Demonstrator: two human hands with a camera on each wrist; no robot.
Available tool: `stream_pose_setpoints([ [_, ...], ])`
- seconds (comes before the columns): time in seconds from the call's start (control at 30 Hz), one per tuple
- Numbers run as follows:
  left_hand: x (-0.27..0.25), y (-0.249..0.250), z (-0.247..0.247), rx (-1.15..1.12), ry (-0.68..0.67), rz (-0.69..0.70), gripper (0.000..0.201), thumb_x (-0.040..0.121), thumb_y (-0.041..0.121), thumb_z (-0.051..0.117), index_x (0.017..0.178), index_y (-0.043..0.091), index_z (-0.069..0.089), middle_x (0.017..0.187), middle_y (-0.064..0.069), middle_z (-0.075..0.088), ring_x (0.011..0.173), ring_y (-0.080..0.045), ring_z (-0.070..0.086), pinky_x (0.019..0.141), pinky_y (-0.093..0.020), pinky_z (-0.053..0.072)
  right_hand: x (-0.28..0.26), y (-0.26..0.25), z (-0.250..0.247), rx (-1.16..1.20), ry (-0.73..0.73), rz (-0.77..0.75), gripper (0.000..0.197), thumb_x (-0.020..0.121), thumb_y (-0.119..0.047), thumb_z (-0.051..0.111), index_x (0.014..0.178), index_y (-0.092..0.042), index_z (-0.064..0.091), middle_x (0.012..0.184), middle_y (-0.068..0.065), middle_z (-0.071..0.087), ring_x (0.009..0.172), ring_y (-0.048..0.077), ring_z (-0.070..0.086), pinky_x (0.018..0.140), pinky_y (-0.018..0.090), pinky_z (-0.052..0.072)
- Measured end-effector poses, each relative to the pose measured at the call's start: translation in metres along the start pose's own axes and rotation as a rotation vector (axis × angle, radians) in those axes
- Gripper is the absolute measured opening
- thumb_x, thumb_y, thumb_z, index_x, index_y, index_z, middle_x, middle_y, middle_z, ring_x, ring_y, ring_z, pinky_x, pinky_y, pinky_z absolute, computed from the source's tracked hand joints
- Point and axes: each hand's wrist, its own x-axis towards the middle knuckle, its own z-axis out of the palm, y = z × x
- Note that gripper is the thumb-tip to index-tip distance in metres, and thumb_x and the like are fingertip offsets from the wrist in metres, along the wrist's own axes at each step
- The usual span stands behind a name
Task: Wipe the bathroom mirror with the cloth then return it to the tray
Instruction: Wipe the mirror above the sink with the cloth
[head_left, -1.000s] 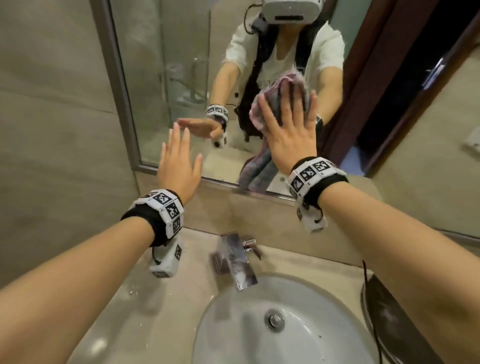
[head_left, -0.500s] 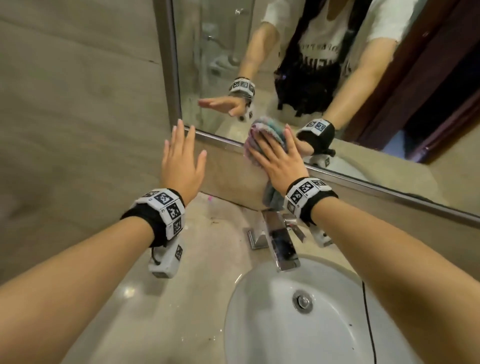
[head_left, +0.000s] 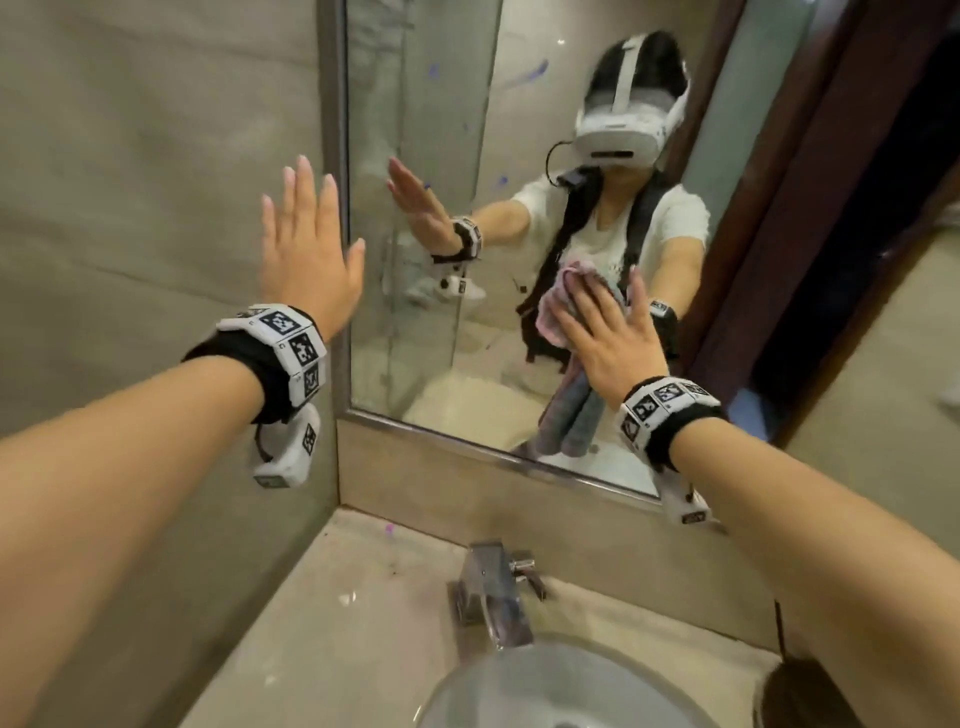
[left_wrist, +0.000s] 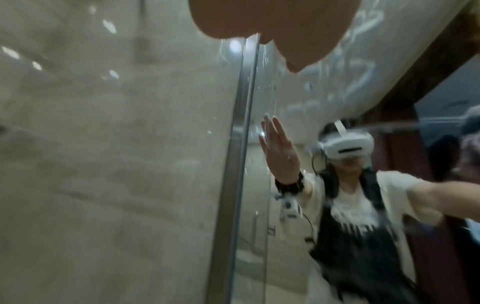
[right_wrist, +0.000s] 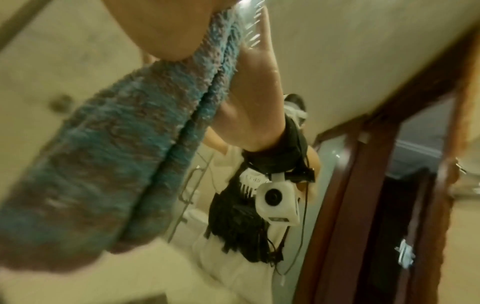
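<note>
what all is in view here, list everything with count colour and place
mirror: one, silver-framed, on the wall above the counter, a few blue-purple smears on its upper glass
cloth: one, pink and blue-grey, pressed flat on the lower mirror, its end hanging down
faucet: one, chrome, on the counter behind the basin
sink basin: one, white, bottom centre
counter: one, beige stone, a small pink speck near the wall
wall tiles: beige, left of the mirror
dark round object: one, bottom right, cannot tell what it is
wrist bands: two, black and white with markers
left hand: open, raised by the mirror's left frame
right hand: flat, pressing the cloth to the glass
</note>
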Motion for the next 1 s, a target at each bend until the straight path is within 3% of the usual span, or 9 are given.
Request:
stream_pose_setpoints([
  [0.1, 0.05, -0.004, -0.044, 0.119, 0.12, -0.001, 0.066, 0.095, 0.029, 0.04, 0.148, 0.001, 0.011, 0.157, -0.019, 0.001, 0.146, -0.031, 0.0, 0.118, -0.049, 0.0, 0.033, 0.023, -0.037, 0.026, 0.03, 0.199, 0.061, 0.092, -0.036, 0.028, 0.148, -0.022, 0.008, 0.153, 0.015, 0.028, 0.144, 0.028, 0.011, 0.109, 0.065, 0.001],
  [0.13, 0.065, -0.006, -0.058, 0.155, 0.151, -0.007, 0.067, 0.095, 0.029, 0.039, 0.148, 0.001, 0.01, 0.157, -0.019, 0.0, 0.145, -0.031, -0.001, 0.118, -0.049, 0.0, 0.046, 0.026, -0.049, 0.024, 0.034, 0.207, 0.06, 0.094, -0.036, 0.023, 0.149, -0.027, 0.0, 0.156, 0.012, 0.02, 0.145, 0.027, 0.01, 0.111, 0.06, -0.007],
  [0.2, 0.093, -0.006, -0.083, 0.201, 0.214, -0.019, 0.068, 0.095, 0.03, 0.038, 0.148, 0.001, 0.007, 0.157, -0.02, -0.001, 0.145, -0.032, -0.001, 0.118, -0.048, 0.0, 0.075, 0.031, -0.074, -0.004, 0.044, 0.244, 0.057, 0.096, -0.034, 0.021, 0.149, -0.03, 0.0, 0.16, 0.005, 0.004, 0.147, 0.026, -0.002, 0.108, 0.048, -0.026],
  [0.23, 0.104, -0.006, -0.094, 0.217, 0.239, -0.025, 0.068, 0.095, 0.03, 0.038, 0.148, 0.0, 0.007, 0.156, -0.02, -0.001, 0.145, -0.032, -0.001, 0.118, -0.047, -0.001, 0.091, 0.034, -0.088, -0.015, 0.048, 0.267, 0.057, 0.096, -0.034, 0.02, 0.15, -0.03, 0.001, 0.16, 0.005, -0.003, 0.147, 0.027, -0.008, 0.106, 0.048, -0.029],
  [0.43, 0.132, -0.008, -0.123, 0.192, 0.29, -0.009, 0.069, 0.096, 0.027, 0.04, 0.148, -0.001, 0.005, 0.157, -0.018, -0.002, 0.146, -0.028, -0.003, 0.118, -0.04, -0.002, 0.182, 0.062, -0.166, 0.047, 0.042, 0.504, 0.061, 0.099, -0.031, 0.024, 0.149, -0.028, -0.013, 0.157, 0.009, -0.019, 0.144, 0.03, -0.018, 0.108, 0.061, -0.016],
  [0.6, 0.139, -0.004, -0.113, 0.13, 0.371, -0.053, 0.066, 0.096, 0.027, 0.038, 0.149, 0.003, 0.006, 0.158, -0.013, 0.0, 0.146, -0.024, -0.002, 0.116, -0.036, -0.006, 0.235, 0.074, -0.204, 0.145, 0.153, 0.663, 0.059, 0.099, -0.031, 0.021, 0.149, -0.029, -0.01, 0.156, 0.012, -0.02, 0.144, 0.032, -0.02, 0.109, 0.062, -0.012],
  [0.73, 0.142, -0.002, -0.105, 0.114, 0.437, -0.073, 0.063, 0.098, 0.031, 0.03, 0.149, 0.005, 0.004, 0.158, -0.011, 0.0, 0.146, -0.022, -0.002, 0.113, -0.033, -0.01, 0.268, 0.071, -0.219, 0.129, 0.22, 0.683, 0.055, 0.1, -0.037, 0.017, 0.149, -0.029, -0.006, 0.157, 0.013, -0.016, 0.144, 0.032, -0.017, 0.111, 0.062, -0.011],
  [1.0, 0.144, -0.005, -0.098, 0.036, 0.499, -0.049, 0.063, 0.097, 0.042, 0.016, 0.149, 0.006, 0.008, 0.158, -0.011, 0.006, 0.146, -0.021, 0.004, 0.115, -0.032, -0.007, 0.32, 0.057, -0.242, 0.063, 0.193, 0.56, 0.058, 0.099, -0.042, 0.015, 0.149, -0.025, -0.01, 0.157, 0.013, -0.018, 0.144, 0.032, -0.017, 0.11, 0.062, -0.013],
])
